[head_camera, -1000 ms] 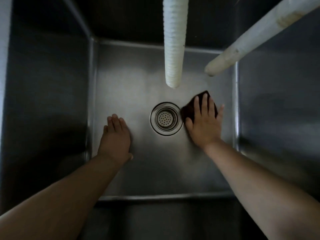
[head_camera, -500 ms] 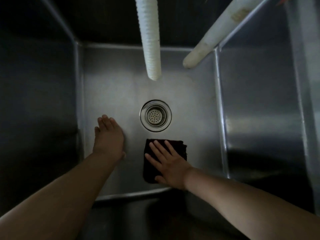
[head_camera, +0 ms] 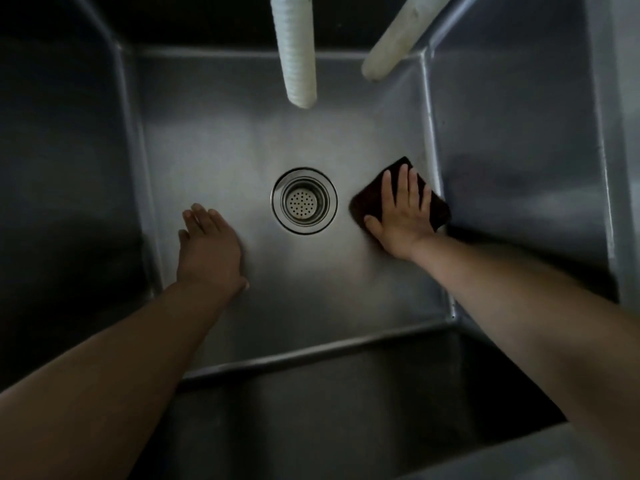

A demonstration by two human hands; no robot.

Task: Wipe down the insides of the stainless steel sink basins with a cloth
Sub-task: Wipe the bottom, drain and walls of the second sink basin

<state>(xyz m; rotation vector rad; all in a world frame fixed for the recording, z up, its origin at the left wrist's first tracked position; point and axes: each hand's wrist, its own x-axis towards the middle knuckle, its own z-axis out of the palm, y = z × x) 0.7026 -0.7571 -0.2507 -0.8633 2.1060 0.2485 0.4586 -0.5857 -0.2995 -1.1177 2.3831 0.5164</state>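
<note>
I look straight down into a deep stainless steel sink basin (head_camera: pixel 214 150). Its round drain strainer (head_camera: pixel 304 201) sits in the middle of the floor. A dark folded cloth (head_camera: pixel 437 206) lies on the floor to the right of the drain, against the right wall. My right hand (head_camera: pixel 398 216) presses flat on the cloth with straight, spread fingers. Left of the drain, my left hand (head_camera: pixel 207 249) rests flat on the bare basin floor, fingers straight and holding nothing.
A white ribbed hose (head_camera: pixel 295 50) hangs down over the back of the basin. A second white pipe (head_camera: pixel 394 39) slants in from the upper right. Steel walls rise on all sides; the near wall (head_camera: pixel 311 410) is in shadow.
My right hand has slid the cloth from the near side of the drain out to its right, up against the right wall. The left hand has stayed in place.
</note>
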